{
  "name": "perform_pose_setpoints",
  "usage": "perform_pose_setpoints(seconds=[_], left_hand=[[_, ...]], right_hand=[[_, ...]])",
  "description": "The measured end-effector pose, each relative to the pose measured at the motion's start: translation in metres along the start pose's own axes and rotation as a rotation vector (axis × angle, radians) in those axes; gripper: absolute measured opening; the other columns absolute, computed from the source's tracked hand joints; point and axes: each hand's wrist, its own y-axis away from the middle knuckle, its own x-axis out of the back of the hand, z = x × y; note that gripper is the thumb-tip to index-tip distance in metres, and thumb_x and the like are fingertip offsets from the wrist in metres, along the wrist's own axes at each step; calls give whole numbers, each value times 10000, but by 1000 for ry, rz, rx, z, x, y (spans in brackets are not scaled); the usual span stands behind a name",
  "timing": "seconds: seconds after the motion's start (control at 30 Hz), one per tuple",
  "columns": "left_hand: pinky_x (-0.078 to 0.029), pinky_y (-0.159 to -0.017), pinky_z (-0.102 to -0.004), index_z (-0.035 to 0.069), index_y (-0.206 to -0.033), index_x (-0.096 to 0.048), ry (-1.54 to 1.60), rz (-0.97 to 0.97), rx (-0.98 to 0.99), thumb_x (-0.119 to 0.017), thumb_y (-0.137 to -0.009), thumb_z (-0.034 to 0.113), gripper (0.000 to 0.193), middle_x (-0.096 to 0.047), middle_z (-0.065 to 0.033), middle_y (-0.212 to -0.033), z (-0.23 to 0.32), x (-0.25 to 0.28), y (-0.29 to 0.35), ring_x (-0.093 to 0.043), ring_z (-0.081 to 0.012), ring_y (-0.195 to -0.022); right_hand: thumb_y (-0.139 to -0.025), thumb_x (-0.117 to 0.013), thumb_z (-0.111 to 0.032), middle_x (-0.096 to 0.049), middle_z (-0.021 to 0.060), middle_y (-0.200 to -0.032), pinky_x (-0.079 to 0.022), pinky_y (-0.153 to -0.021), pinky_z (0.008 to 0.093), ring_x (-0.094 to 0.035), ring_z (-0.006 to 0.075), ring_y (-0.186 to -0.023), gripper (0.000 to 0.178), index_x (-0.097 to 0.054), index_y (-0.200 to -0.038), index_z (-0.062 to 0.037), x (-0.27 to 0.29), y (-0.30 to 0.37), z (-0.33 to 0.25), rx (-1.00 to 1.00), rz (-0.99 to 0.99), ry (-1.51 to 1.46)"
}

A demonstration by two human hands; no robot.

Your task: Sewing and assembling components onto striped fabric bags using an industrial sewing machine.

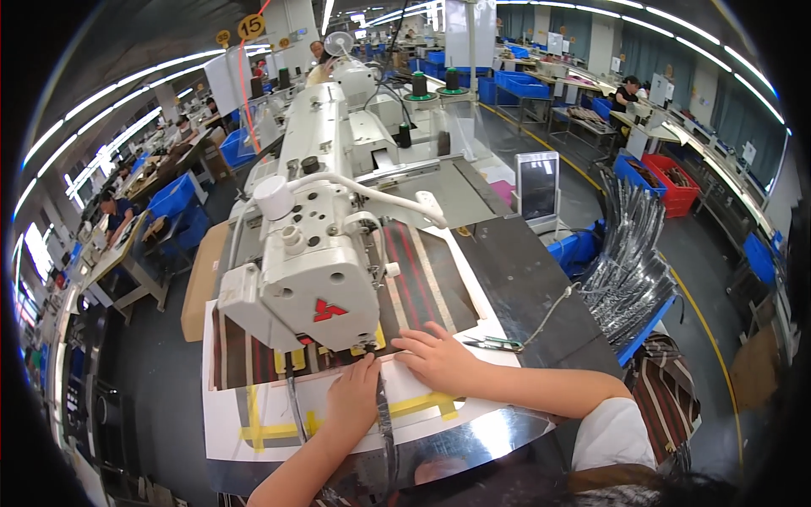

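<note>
Striped fabric [427,283]: brown with red and pale stripes, lying under the sewing head on a white sheet [226,427]; its near edge lies just ahead of the person's hands.
Near black strap [386,427]: runs from the needle area toward the person, beside the left hand.
Other black strap [296,407]: farther left, also reaching under the head.
Left hand [351,399]: fingers close together, fingertips at the near strap's upper end; cannot tell whether its grip pinches the strap.
Right hand [438,362]: palm down, grip wide and loose, fingers spread at the fabric's near edge.
Yellow tape [405,408]: strips across the white sheet, below the hands.
Sewing machine [317,291]: white, its head above the fabric.
Green-handled snips [497,343]: just beside the right wrist, tied to a cord.
Table [541,308]: dark top, under the sheet.
Right side: plastic-wrapped black bundle [629,241] in a blue bin [650,332].
</note>
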Motion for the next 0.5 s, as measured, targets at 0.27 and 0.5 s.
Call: perform_pose_setpoints(seconds=[0.27, 0.5], left_hand=[[-497, -797, -337, -23, -1123, -525, -12, 22, -8, -512, -738, 57, 393, -541, -151, -1170, 6, -9, -3, -563, -264, -1026], [-483, -844, -347, -3, -1157, -515, 133, 17, -114, -544, -746, 60, 416, -509, -205, -1214, 31, -11, -27, -546, -297, -1075]], right_hand=[[-758, -534, -80, -581, 77, -929, -490, -723, 340, -566, 248, -874, 224, -607, -968, -54, 65, 99, 24, -481, -87, 103], [-859, -485, -137, -598, 117, -844, -476, -688, 381, -603, 280, -783, 190, -586, -996, -54, 107, 89, 44, -847, 29, 17]])
